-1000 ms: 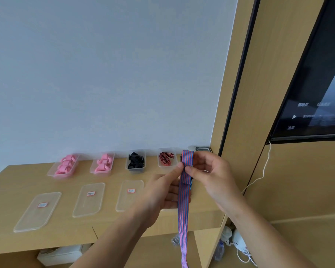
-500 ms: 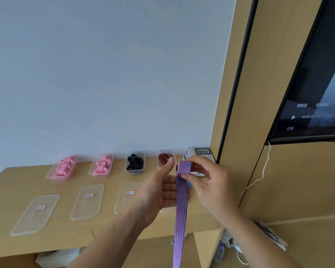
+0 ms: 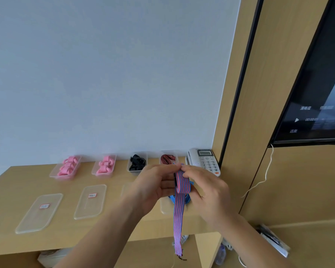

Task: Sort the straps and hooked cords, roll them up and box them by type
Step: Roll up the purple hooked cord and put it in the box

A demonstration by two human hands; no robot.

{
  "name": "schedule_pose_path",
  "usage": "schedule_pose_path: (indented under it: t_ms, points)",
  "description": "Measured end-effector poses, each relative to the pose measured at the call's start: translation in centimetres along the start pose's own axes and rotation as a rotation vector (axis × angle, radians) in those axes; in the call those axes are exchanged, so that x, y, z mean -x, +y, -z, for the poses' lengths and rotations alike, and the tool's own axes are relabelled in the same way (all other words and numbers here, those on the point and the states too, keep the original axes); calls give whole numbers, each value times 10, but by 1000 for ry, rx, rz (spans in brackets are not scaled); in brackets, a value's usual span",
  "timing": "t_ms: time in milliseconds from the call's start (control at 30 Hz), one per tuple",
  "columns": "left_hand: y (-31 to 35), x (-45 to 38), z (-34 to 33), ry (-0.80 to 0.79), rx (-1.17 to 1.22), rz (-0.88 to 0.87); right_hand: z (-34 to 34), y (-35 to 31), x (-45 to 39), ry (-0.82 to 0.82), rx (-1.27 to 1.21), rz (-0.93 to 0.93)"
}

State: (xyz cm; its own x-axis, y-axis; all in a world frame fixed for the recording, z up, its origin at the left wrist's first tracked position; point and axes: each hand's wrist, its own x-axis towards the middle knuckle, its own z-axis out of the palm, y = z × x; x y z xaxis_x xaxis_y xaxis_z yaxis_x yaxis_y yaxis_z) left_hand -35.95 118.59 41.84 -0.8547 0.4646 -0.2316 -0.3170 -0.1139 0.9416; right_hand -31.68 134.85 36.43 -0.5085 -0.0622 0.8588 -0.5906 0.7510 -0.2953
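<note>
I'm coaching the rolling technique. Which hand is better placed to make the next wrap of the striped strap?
Likely the right hand: its fingers curl over the loop of the striped strap, while the left hand pinches the top end, anchoring it.

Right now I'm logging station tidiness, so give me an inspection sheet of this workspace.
Surface: light wooden desk, four clear plastic lids lying flat.
Job's things: red-and-blue striped strap, partly rolled, tail hanging; four clear boxes along the wall, two with pink strap rolls, one with black rolls, one with striped straps.
Clutter: white desk telephone.
Hands: left hand and right hand both pinch the strap's roll.
Cables: white cable down the wooden panel.
Surroundings: wall-mounted dark screen.
</note>
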Motion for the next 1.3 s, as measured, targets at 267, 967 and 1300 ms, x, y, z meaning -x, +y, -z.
schedule_pose_path:
  t_ms: [267,967,1300]
  points:
    - [7,-4,7,-5,-16,-53,0,5,-8,8,45,153]
    - [14,8,14,-27,-180,-239,5,-12,-50,-318,-767,-868]
    - [10,7,4,-11,-196,-103,9,-10,-62,-162,-707,-829]
